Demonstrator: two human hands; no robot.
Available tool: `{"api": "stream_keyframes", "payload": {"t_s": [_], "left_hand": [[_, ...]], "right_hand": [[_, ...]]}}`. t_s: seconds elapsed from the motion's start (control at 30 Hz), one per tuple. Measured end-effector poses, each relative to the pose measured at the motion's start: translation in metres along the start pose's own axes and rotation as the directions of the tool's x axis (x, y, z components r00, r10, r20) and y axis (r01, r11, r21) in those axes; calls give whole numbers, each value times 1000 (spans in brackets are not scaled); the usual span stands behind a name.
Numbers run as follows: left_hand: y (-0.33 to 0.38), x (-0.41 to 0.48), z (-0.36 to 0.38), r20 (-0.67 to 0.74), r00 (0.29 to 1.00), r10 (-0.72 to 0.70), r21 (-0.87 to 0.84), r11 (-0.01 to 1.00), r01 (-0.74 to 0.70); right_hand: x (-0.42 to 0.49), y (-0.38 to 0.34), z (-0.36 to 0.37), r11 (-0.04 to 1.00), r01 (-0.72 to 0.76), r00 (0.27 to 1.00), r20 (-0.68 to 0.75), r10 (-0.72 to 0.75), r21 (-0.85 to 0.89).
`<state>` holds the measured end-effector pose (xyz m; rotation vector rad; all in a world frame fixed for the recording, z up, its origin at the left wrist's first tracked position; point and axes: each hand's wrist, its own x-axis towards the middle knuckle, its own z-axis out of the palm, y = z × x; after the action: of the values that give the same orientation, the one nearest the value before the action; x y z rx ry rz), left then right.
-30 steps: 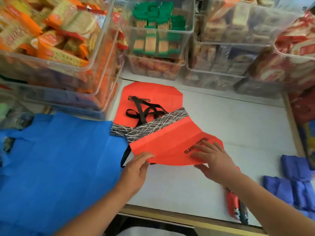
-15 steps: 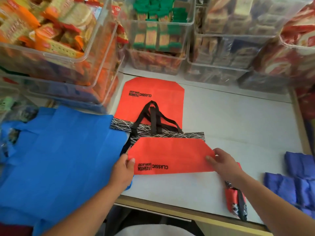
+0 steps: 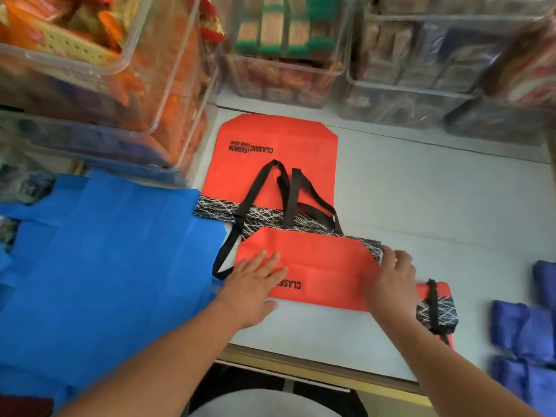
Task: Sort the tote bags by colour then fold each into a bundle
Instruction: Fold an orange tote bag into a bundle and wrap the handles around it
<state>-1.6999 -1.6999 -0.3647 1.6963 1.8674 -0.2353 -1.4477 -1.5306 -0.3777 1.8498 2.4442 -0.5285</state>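
On the white surface [image 3: 436,206] a red non-woven tote bag with black strap handles [image 3: 276,136] is laid flat, its near half folded up towards the patterned band. The left grip [image 3: 255,284] is spread flat and pressed on the fold's left end. The right grip [image 3: 391,281] is curled round the fold's right edge. Flat blue tote bags [image 3: 105,266] are stacked just left. A folded red bundle [image 3: 445,308] lies just right.
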Motion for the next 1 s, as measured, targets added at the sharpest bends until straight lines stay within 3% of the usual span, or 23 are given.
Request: {"api": "stream_keyframes", "payload": {"t_s": [0.07,0.13,0.2,0.3,0.47,0.53,0.6,0.7,0.83,0.9,1.0], "left_hand": [[-2,8,5,-18,1000,-20,-4,1000,20],[-1,13,11,-69,997,-23,3,1000,23],[-1,15,14,-103,995,-8,76,997,16],[2,18,18,-106,994,19,219,976,4],[-5,24,9,-120,992,45,193,981,-21],[-7,23,-4,-72,995,67,95,994,-60],[-7,18,-24,-14,998,60,29,998,-60],[-11,16,-47,13,1000,-28,-27,999,28],[-19,25,-49,-138,962,-236,-92,970,225],[-19,32,-44,-296,934,-200,15,977,214],[-11,36,-36,-393,919,-9,198,976,95]], "right_hand": [[-10,-9,7,912,382,917,-58,-394,-147],[-19,-18,21,792,596,803,64,-593,-132],[-27,-24,35,807,587,802,178,-570,-63],[-28,-24,47,836,549,818,202,-538,4],[-16,-23,37,843,537,813,252,-525,27],[-9,-23,24,831,552,796,259,-548,62],[1,-20,-1,886,445,832,306,-462,131],[13,-4,-40,946,273,829,458,-323,173],[26,14,-55,939,4,920,366,-138,345],[32,8,-42,938,-68,948,314,-45,339],[44,-5,-20,929,-186,958,270,99,319]]}}
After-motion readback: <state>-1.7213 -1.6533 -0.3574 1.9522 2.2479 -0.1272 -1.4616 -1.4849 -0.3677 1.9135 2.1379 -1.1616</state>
